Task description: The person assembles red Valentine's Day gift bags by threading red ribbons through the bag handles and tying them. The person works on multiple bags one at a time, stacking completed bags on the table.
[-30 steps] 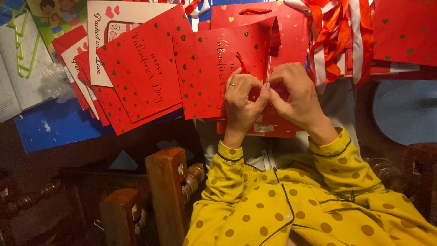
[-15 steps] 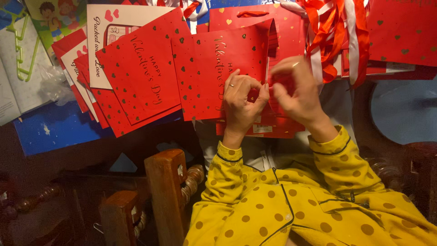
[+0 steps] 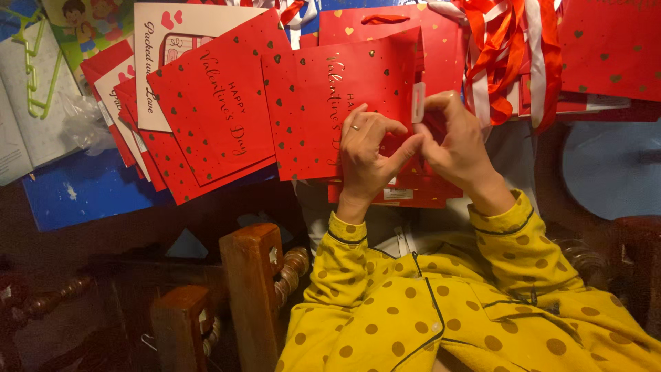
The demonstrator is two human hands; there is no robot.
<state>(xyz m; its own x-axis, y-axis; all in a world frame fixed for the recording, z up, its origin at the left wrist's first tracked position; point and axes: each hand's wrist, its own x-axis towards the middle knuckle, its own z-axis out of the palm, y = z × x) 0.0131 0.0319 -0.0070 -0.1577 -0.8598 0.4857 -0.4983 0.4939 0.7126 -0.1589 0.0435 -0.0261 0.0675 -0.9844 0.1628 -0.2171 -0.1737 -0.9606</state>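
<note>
– So what's different from a second ago?
– Both hands have shifted up and right on the red gift bag (image 3: pixel 330 110) at the upper middle of the frame. The right hand (image 3: pixel 458 148) now pinches a small white tag (image 3: pixel 418 102) at the bag's edge; the left hand (image 3: pixel 368 155), ring on one finger, lies half curled with its fingertips on the bag beside it.
– Meaning?
– I'd judge the work has reached the tag.
– Materials?
– Flat, stiff, matte paper with small gold hearts; glossy red and white ribbons (image 3: pixel 509 55) at upper right; soft yellow dotted sleeves (image 3: pixel 427 303) below.
</note>
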